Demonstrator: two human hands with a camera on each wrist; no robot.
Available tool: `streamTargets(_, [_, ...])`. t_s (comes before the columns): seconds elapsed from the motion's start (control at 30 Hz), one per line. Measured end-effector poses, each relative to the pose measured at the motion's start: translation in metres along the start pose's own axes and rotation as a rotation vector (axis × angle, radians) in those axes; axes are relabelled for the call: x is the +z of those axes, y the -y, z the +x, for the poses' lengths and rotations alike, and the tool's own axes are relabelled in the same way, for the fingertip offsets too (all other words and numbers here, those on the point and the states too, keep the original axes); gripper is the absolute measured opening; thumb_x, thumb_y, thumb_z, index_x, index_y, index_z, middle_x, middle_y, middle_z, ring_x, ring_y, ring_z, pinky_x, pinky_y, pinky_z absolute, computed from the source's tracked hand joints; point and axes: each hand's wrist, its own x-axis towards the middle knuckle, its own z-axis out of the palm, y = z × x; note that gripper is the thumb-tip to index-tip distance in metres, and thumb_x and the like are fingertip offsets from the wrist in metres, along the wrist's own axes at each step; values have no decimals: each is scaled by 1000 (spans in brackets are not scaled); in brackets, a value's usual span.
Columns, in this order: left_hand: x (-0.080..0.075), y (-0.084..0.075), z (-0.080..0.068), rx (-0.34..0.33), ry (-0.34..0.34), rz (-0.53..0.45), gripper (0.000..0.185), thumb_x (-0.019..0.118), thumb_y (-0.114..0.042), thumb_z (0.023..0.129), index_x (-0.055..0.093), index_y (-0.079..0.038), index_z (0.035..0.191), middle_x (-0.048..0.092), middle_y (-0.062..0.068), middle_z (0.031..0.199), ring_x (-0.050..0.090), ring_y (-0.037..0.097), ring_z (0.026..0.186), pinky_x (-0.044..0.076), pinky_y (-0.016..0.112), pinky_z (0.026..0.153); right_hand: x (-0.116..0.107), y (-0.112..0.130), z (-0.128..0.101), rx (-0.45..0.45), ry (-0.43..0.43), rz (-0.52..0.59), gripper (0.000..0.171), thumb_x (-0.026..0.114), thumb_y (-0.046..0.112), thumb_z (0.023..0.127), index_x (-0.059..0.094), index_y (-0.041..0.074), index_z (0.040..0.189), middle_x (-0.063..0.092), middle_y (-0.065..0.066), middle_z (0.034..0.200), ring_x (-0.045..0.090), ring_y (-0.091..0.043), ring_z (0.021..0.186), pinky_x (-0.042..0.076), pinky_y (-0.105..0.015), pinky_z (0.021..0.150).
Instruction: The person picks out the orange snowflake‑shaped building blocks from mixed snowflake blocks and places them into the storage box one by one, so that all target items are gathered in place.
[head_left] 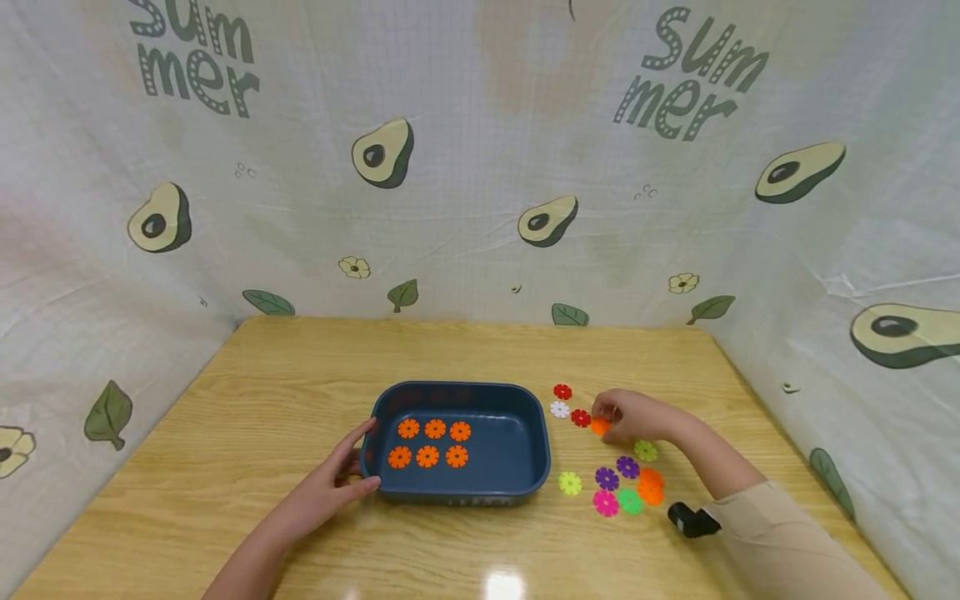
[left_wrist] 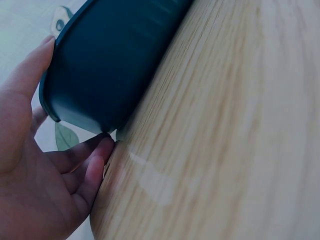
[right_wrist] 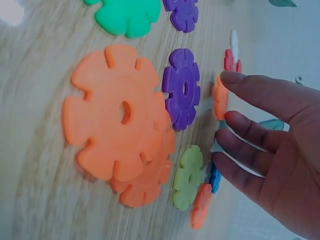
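My left hand (head_left: 332,486) holds the left end of a dark blue plastic tray (head_left: 495,496), its thumb (left_wrist: 37,62) at the rim and other fingers curled low by the tray's base. Inside the tray, several orange flower-shaped notched discs (head_left: 427,457) lie flat in two rows. To the right of the tray, my right hand (head_left: 637,415) reaches down to an orange notched disc (head_left: 600,426) on the table. Its thumb and index fingertips pinch that disc at its edges in the right wrist view, where the disc (right_wrist: 220,97) shows nearly edge-on.
Around the right hand lie red discs (head_left: 562,392), a white disc (head_left: 559,409), purple discs (head_left: 607,478), a pink disc (head_left: 606,503), a green disc (head_left: 631,501), yellow-green discs (head_left: 570,483) and overlapping orange discs (right_wrist: 117,112). Printed cloth (head_left: 465,233) surrounds the wooden table (head_left: 300,358).
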Motion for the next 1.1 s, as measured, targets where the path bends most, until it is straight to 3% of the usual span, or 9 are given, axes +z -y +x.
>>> streamTargets(0.33, [0, 0, -1, 2, 6, -8, 77, 64, -20, 96, 16, -23, 157, 41, 29, 142, 53, 34, 118, 45, 24, 88, -2, -6, 7, -6, 21, -13, 26, 77, 1, 82, 63, 6, 104, 55, -5, 92, 48, -22, 85, 46, -36, 75])
streamTargets(1.1, [-1, 0, 0, 2, 8, -1, 78, 64, -21, 96, 16, -23, 157, 42, 28, 142, 54, 33, 117, 45, 25, 88, -8, 0, 14, 45, 89, 29, 28, 79, -5, 76, 59, 6, 92, 51, -7, 84, 46, -21, 78, 42, -32, 65])
